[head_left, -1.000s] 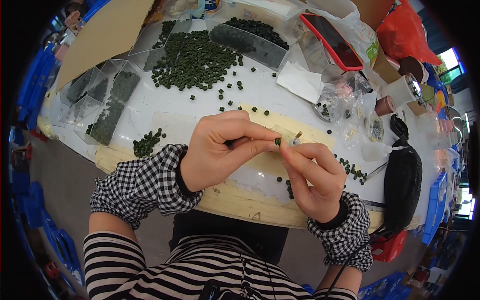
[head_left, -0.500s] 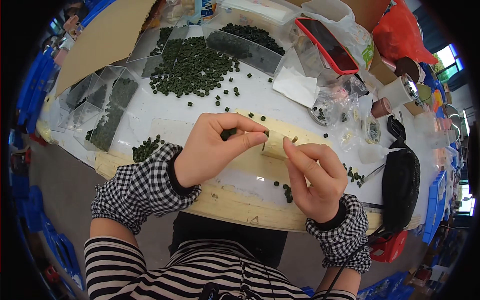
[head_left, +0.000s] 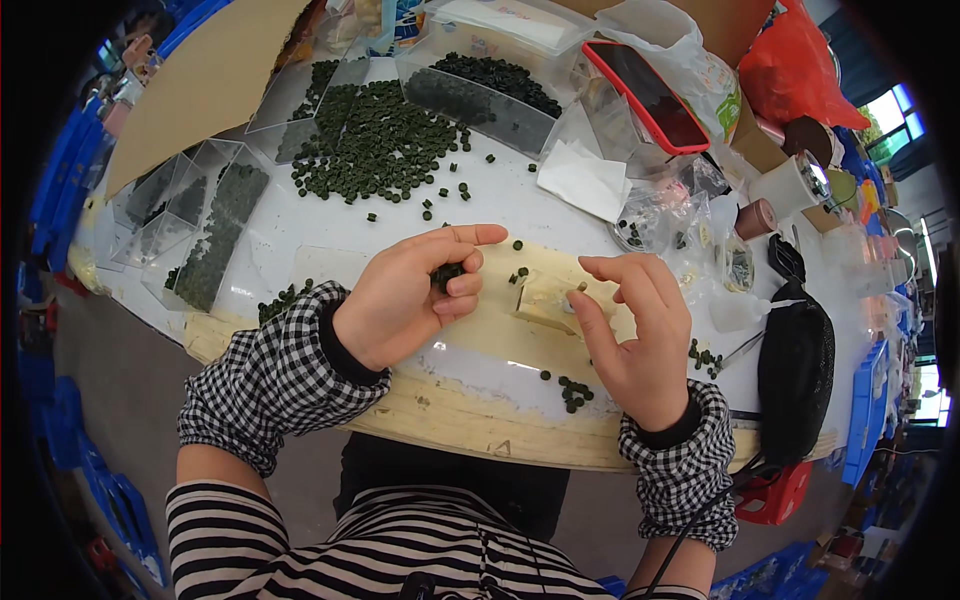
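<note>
Several small dark green round pieces (head_left: 446,275) lie in the curl of my left hand (head_left: 405,290); its index finger points out to the right while the other fingers fold over them. A cream-coloured block (head_left: 545,303) sits between my hands, with a short brownish peg (head_left: 581,288) sticking up at its right end. Over that end, my right hand (head_left: 640,330) is open, thumb and fingers apart, the thumb close by the peg. A few loose green pieces (head_left: 518,275) rest by the block's left end, and a small cluster (head_left: 575,392) lies on the near side.
A wide heap of green pieces (head_left: 380,145) spreads behind my left hand. Clear bins (head_left: 215,235) stand left and another (head_left: 490,110) at the back. A red-cased phone (head_left: 650,98), white tissue (head_left: 583,180), a black pouch (head_left: 795,370) and a tweezer-like tool (head_left: 742,350) are to the right.
My left finger and thumb have left the block; the hand has drawn back left with its fingers curled. My right thumb and fingers have spread apart at the peg.
</note>
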